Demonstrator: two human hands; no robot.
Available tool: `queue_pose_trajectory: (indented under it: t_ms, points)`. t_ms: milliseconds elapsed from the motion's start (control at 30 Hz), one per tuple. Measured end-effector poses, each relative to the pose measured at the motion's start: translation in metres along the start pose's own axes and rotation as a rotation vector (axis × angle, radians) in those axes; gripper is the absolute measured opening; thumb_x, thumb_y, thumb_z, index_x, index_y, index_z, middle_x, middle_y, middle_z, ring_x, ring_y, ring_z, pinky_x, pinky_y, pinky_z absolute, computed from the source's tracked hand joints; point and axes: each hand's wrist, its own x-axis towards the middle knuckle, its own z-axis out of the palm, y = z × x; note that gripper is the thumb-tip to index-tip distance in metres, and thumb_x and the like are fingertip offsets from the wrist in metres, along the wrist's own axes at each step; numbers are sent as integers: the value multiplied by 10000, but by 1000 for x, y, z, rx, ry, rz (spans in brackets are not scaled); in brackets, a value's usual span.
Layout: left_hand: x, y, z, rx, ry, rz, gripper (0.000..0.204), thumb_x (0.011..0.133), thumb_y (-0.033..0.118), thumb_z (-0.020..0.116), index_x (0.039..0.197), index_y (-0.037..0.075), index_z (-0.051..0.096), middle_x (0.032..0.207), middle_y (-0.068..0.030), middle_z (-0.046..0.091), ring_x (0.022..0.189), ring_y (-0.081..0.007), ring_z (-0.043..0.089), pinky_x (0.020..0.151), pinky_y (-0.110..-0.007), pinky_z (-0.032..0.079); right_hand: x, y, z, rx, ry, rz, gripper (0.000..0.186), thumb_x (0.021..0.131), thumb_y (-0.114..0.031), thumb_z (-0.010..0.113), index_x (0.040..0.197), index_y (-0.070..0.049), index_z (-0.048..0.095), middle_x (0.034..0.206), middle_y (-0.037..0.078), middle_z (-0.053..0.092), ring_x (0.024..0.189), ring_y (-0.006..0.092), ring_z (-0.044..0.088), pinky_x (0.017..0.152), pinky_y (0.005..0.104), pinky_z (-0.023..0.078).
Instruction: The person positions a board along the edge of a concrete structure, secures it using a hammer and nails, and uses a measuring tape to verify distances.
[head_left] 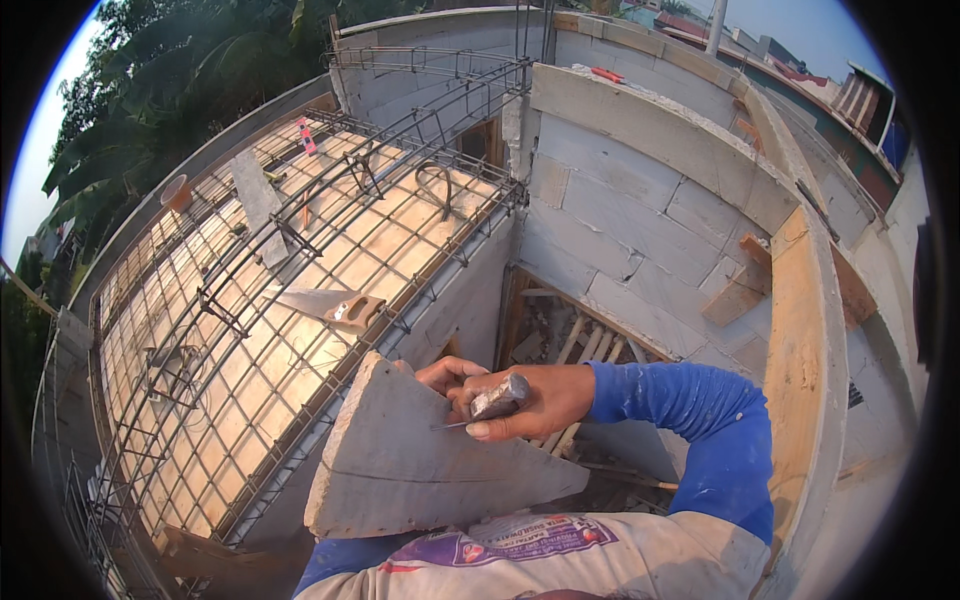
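Observation:
A grey, triangular slab of block-like concrete [430,475] is tilted up in front of my chest, with a dark line across its face. My left hand [447,373] is curled at the slab's far edge; the slab hides my left forearm and my right hand covers some of its fingers. Over the slab's face, my right hand [540,398] is closed around a short tool with a worn, cement-grey handle [500,397]. A thin metal part of it sticks out to the left, close to the slab. The tool's exact kind is unclear.
Left of me, a rebar mesh [240,390] lies over wooden boards, carrying a handsaw [335,307], a grey plank [258,205] and an orange bucket [176,193]. Pale block walls [620,220] rise ahead and right. Bamboo poles [590,345] show in the opening below.

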Motion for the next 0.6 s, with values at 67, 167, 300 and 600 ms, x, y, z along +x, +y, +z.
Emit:
queue_pose_trajectory:
  t_ms: [67, 167, 300, 600]
  points:
    - [-14, -3, 8, -36, 60, 46, 711, 963, 648, 343, 1106, -34, 488, 701, -87, 535, 668, -189, 537, 658, -321, 457, 9, 9, 5, 39, -19, -29, 294, 983, -361, 579, 1068, -80, 561, 965, 26, 562, 793, 134, 543, 703, 338, 473]
    - [-29, -9, 13, -84, 122, 126, 740, 958, 665, 326, 1107, -39, 498, 708, -93, 538, 681, -194, 541, 674, -326, 459, 15, 11, 5, 12, -49, 9, 371, 980, -391, 595, 1147, -61, 564, 833, 21, 555, 820, 120, 550, 750, 304, 450]
    - [-46, 2, 23, -79, 197, 201, 779, 952, 688, 303, 1109, -46, 511, 717, -102, 541, 699, -200, 547, 697, -332, 462, 29, 13, 5, 30, -111, 38, 358, 984, -389, 592, 1115, -56, 575, 837, 26, 564, 806, 125, 549, 731, 320, 456]
    - [-54, -1, 27, -103, 266, 316, 870, 939, 740, 252, 1112, -62, 540, 737, -120, 548, 739, -215, 560, 747, -346, 467, 46, 31, 2, -311, -91, -319, 281, 963, -326, 623, 936, -66, 519, 765, 98, 574, 668, 233, 559, 660, 389, 459]
